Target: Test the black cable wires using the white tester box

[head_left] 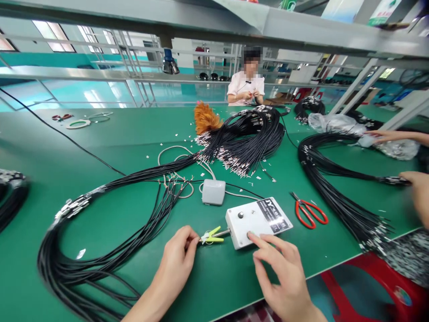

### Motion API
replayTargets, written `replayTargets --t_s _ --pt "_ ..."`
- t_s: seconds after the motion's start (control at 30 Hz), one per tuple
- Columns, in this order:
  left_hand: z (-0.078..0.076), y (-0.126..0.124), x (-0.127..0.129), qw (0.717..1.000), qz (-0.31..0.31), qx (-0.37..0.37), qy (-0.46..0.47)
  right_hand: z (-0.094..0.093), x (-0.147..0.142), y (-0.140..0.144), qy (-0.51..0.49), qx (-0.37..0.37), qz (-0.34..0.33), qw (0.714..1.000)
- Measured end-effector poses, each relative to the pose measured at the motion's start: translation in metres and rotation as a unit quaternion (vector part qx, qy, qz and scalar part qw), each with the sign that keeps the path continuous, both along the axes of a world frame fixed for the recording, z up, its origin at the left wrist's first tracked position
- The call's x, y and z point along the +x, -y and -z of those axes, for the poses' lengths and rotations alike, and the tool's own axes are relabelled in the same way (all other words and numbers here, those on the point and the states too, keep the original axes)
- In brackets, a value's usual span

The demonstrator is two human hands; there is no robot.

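Observation:
My left hand is closed in a pinch on a thin wire end, mostly hidden by the fingers. Its tip meets a yellow-green clip on the metal shaft of a white control box. On the box's face, a fingertip of my right hand touches a dark round button; the other fingers are apart and hold nothing. A bundle of black cables curves around on the left and passes by my left forearm. Stripped ends of some cables fan out above my left hand.
Behind the box lie a grey foot pedal, a large cable heap and an orange-brown tuft. Red-handled scissors lie to the right. A co-worker's hands handle another cable bundle; another person sits opposite. A shelf spans overhead.

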State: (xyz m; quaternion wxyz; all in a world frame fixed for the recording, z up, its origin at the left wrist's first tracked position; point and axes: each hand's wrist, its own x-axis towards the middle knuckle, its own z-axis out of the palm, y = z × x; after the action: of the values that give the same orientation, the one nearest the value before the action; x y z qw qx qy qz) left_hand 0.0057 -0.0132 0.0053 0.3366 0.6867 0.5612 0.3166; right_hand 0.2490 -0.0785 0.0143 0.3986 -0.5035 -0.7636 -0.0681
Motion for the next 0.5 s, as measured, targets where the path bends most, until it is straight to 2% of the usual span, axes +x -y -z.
replayTargets --t_s 0.17,0.33,0.5 --pt "0.001 0.002 -0.002 1.0 -0.002 -0.008 -0.005 0.01 -0.013 -0.004 -0.044 0.017 0.063 0.997" --pt "0.002 0.004 -0.014 0.999 -0.032 -0.001 -0.003 0.014 -0.001 -0.008 -0.017 0.025 0.047 0.998" --pt "0.003 0.0 -0.027 0.99 -0.039 -0.069 0.119 0.024 -0.011 0.001 0.0 0.054 0.014 0.998"
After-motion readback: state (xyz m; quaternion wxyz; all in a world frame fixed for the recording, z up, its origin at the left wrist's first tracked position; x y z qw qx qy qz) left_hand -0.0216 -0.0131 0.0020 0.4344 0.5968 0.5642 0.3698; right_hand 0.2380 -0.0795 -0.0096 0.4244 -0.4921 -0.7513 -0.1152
